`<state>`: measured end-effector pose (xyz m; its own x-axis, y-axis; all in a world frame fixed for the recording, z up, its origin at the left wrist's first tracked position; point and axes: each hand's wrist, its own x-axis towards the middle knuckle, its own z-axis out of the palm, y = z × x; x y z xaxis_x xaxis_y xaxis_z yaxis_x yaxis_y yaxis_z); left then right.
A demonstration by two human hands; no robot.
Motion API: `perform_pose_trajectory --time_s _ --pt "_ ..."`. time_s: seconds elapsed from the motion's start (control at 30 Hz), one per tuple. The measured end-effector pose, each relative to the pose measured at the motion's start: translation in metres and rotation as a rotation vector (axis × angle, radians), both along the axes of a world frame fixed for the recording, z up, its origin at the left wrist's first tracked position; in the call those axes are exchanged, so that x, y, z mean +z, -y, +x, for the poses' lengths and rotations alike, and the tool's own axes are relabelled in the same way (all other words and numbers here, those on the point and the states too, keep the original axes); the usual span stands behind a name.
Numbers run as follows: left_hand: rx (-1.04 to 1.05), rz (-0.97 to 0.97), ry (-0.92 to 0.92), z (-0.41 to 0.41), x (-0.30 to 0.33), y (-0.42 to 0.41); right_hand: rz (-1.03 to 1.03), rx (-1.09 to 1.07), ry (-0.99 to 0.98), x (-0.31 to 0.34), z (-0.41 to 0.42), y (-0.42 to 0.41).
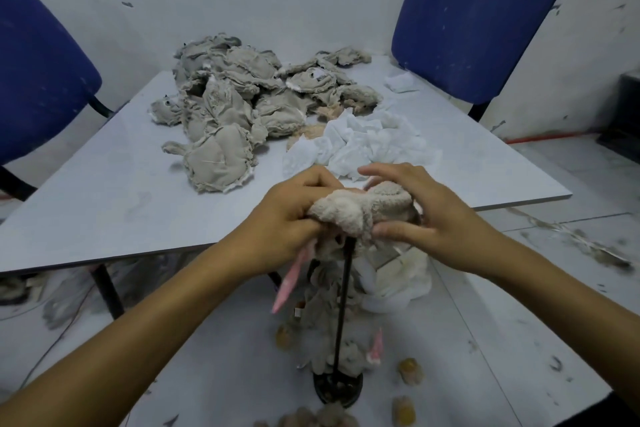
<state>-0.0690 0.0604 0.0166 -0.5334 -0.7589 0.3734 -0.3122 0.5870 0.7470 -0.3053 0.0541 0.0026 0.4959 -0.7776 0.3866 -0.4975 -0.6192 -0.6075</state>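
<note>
Nearest the camera stands one round black base (337, 390) carrying one upright black rod (346, 288).

Head view: one fuzzy beige plush skin (360, 211) sits bunched over the top of the rod, just in front of the tabletop (104, 184) edge. The left hand (287, 218) clenches the skin's left side. The right hand (426, 215) pinches its right side, thumb below and fingers curled above.

Handling: the skin is probably light, limp and unstuffed, with a pile that grips well. It should stretch and crumple, not break. Take hold at the bunched edges on both sides of the rod and pull evenly, since the rod tip could strain a seam.

Count:
- one rod, one base, one skin in hand
- two pink strips (292, 276) below the hands
- at least three small brown pieces (410, 371) near the base
- two blue chairs (481, 17)
- one heap of grey skins (235, 97) on the tabletop, too tangled to count
- one heap of white cloth (367, 142) just beside it
</note>
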Motion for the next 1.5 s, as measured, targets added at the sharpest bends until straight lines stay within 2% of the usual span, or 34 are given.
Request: perform_pose_trajectory --time_s 0.07,0.1,0.2,0.23,0.3,0.43,0.5,0.57,0.67,0.73,0.83,0.93,1.03,1.1,1.17,1.27,1.37,1.5 --pt "0.051 0.046 -0.094 0.007 -0.001 0.001 -0.011 0.007 0.158 0.005 0.003 0.0" --pt "0.079 0.044 -0.062 0.01 -0.002 0.003 -0.025 0.014 0.19 0.005 0.004 -0.002" --pt "0.005 0.115 0.237 0.018 -0.007 0.005 -0.07 0.031 0.133 -0.001 0.014 -0.006" --pt "-0.034 0.183 0.262 0.018 -0.008 0.004 -0.065 0.023 0.132 -0.003 0.018 -0.008" --pt "-0.04 0.261 0.19 0.015 -0.008 0.001 -0.049 0.006 0.146 -0.005 0.022 -0.008" --pt "0.169 0.019 0.041 0.0 -0.007 -0.005 -0.125 -0.027 0.167 -0.002 0.021 -0.008" --pt "0.199 -0.13 -0.065 -0.004 -0.004 -0.005 -0.192 -0.062 0.217 0.0 0.02 -0.009" --pt "0.216 -0.227 -0.062 -0.007 -0.003 -0.007 -0.252 -0.087 0.169 -0.001 0.019 -0.011" --pt "0.271 -0.094 0.049 -0.011 -0.012 -0.012 -0.163 -0.102 0.039 -0.01 0.021 -0.012" --pt "0.29 0.01 0.093 -0.011 -0.016 -0.01 -0.101 -0.093 0.038 -0.014 0.024 -0.011" --pt "0.212 0.091 0.123 -0.007 -0.013 -0.007 -0.086 -0.068 0.047 -0.013 0.022 -0.011" --pt "0.171 0.108 -0.083 -0.011 -0.009 -0.011 -0.254 -0.11 0.129 -0.011 0.019 -0.013" --pt "0.182 -0.082 -0.187 -0.013 -0.008 -0.009 -0.441 -0.133 0.149 -0.01 0.019 -0.013" --pt "0.184 -0.091 -0.177 -0.012 -0.014 -0.008 -0.427 -0.134 0.071 -0.012 0.02 -0.012" --pt "0.192 0.058 -0.161 -0.014 -0.021 -0.009 -0.312 -0.145 -0.017 -0.016 0.023 -0.011" --pt "0.177 0.237 -0.135 -0.011 -0.026 -0.004 -0.189 -0.119 -0.023 -0.018 0.024 -0.009" --pt "0.166 0.217 -0.114 -0.01 -0.017 -0.004 -0.226 -0.075 -0.012 -0.012 0.019 -0.01" --pt "0.129 0.061 -0.353 -0.017 -0.002 -0.007 -0.437 -0.144 0.144 -0.005 0.019 -0.015"
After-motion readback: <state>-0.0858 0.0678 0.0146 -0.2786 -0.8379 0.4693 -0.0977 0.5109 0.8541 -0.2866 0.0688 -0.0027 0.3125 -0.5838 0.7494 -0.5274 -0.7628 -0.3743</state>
